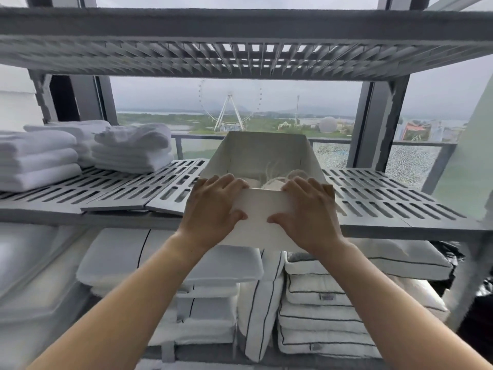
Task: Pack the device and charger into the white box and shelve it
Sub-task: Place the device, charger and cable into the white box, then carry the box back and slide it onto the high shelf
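Note:
An open white box (262,153) sits partly on the grey slotted shelf (386,193), its near end overhanging the shelf's front edge. My left hand (213,209) grips the near left corner, fingers hooked over the rim and thumb on the front wall. On the near right corner my right hand (309,212) holds the box the same way. Inside, a coiled white cable (274,173) and a pale rounded item (300,173) show above my fingers. Whether these are the device and charger I cannot tell.
Stacks of folded white towels (80,148) fill the left part of the same shelf. Another slotted shelf (240,54) runs overhead. Below lie white pillows with dark piping (320,303). A window with a railing is behind the rack.

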Demonstrator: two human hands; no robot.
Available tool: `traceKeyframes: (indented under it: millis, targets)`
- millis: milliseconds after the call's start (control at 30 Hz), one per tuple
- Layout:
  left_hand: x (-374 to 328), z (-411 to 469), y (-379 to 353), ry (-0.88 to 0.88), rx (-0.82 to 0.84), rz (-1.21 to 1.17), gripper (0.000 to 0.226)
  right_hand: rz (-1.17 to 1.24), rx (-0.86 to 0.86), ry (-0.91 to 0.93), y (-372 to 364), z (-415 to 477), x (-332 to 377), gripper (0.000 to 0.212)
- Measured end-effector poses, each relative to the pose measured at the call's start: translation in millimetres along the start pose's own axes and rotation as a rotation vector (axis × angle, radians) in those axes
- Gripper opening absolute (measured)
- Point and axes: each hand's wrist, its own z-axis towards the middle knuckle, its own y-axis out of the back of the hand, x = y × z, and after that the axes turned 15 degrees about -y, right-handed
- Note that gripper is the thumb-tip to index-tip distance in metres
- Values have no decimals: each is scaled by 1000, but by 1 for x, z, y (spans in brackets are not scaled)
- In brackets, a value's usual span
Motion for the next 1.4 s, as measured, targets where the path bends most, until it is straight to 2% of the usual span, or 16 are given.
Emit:
traceKeyframes:
  millis: [200,433,700,1033,1400]
  targets:
    - [-3,-45,41,-23,-69,2,48,-34,-102,82,14,-32,38,53]
    - [6,-64,108,-128,-177,59,53,22,-193,67,38,-40,91,50]
    - [46,-144,183,-53,-118,174,49,191,-186,149,16,-72,192,42]
    - [72,-311,276,228,25,423,50,531,63,297,-50,-149,341,42]
    - [61,-432,362,662,194,718,32,884,267,498,-105,-219,492,42]
